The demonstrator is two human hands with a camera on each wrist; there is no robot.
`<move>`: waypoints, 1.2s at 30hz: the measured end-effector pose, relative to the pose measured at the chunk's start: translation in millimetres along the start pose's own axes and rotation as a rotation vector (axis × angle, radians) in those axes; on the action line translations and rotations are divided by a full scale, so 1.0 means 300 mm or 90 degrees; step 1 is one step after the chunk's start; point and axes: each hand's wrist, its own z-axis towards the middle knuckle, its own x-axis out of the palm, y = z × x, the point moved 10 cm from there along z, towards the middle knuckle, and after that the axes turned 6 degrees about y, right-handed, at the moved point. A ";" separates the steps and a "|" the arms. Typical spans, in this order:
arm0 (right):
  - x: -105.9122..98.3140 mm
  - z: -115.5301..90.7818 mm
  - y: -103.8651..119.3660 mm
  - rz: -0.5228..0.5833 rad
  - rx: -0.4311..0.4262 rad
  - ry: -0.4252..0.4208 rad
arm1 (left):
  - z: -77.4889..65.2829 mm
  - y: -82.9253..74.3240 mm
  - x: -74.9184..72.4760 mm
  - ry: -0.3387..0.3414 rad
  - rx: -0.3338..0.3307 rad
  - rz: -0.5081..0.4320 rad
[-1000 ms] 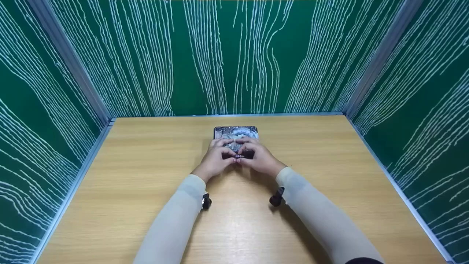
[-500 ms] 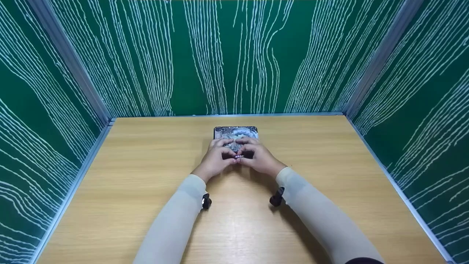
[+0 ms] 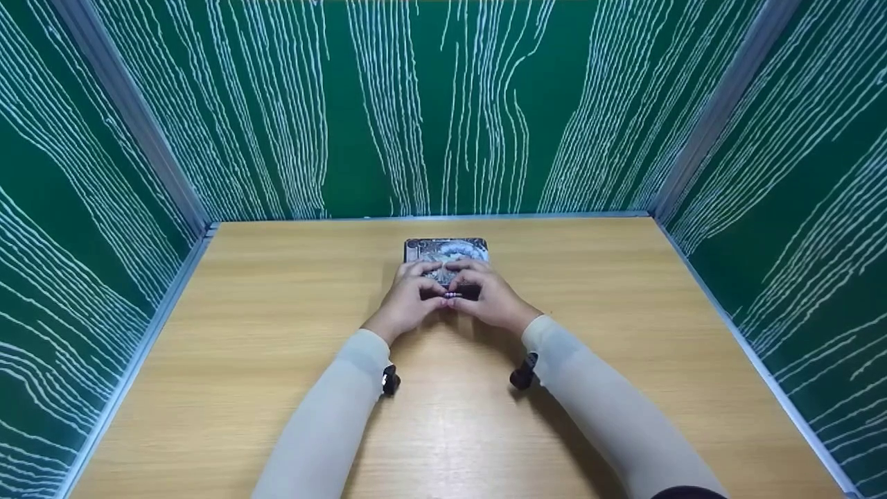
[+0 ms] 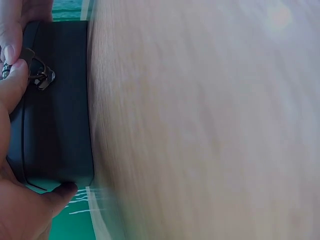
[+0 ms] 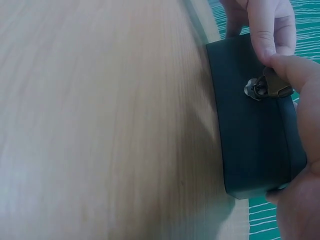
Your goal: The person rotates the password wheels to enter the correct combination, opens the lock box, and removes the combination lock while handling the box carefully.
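Observation:
A dark box with a picture on its lid [image 3: 457, 251] stands at the far middle of the table. From its front hangs a small brass-coloured padlock [image 5: 278, 86], looped through a metal clasp [image 4: 45, 77]. In the left wrist view, ridged dials [image 4: 6, 70] show at its end. My left hand [image 3: 407, 303] and right hand [image 3: 496, 301] meet at the box's front, thumbs and forefingers pinching the padlock from either side. Other fingers of both hands rest on the lid and along the ends. Fingers hide part of the padlock.
The wooden table [image 3: 443, 416] reaches towards me below the hands. Green walls with white wavy lines [image 3: 478, 104] enclose it at the back and both sides, with grey metal posts [image 3: 149, 118] at the corners. A dark wrist device [image 3: 390, 380] sits at each cuff.
Both hands stay in place at the box front. Only the fingertips at the padlock shift slightly, and its small shiny dials look slightly different between frames. The box has not moved.

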 end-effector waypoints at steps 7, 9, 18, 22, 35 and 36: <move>0.000 0.002 0.005 0.004 0.007 0.005 | -0.004 -0.002 -0.002 0.000 -0.005 -0.003; 0.001 0.002 0.004 0.003 0.011 0.008 | -0.004 -0.002 -0.002 0.001 -0.005 -0.004; -0.004 -0.001 0.018 0.001 -0.015 -0.001 | -0.004 -0.005 0.002 -0.001 0.013 0.017; -0.005 -0.002 0.020 0.004 -0.014 -0.003 | -0.004 -0.003 0.002 -0.001 0.012 0.016; -0.001 0.001 0.010 0.014 -0.007 0.003 | -0.001 0.001 0.004 0.000 0.013 0.008; 0.000 0.001 0.009 0.013 -0.007 0.003 | -0.001 0.001 0.004 0.001 0.012 0.008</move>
